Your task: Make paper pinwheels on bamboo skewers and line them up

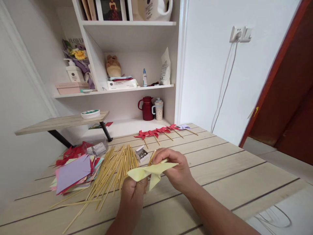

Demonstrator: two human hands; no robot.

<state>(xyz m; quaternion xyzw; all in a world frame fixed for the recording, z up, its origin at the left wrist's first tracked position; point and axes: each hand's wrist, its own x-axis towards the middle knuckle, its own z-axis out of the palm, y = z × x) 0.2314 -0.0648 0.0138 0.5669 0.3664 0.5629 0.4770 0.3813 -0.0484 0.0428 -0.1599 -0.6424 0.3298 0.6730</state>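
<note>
A pale yellow paper pinwheel (144, 172) is held between my two hands above the table. My left hand (133, 191) is closed at its lower left side, the fingertips partly hidden under the paper. On the other side my right hand (176, 166) has its fingers curled round the pinwheel's edge. The end of a thin wooden stick (152, 156) pokes up beside my right fingers; how it meets the paper is hidden. Just beyond, a small open box (141, 154) contains metal pins or tacks. Many loose sticks (110, 176) lie to the left of my hands.
Stacked coloured paper squares (73, 174) lie at the left, near red paper pieces (73, 153). Several finished pinwheels (162, 130), red and lilac, line the table's back edge. A raised wooden stand (61, 122) is at the back left, before shelves with a red jug (147, 109).
</note>
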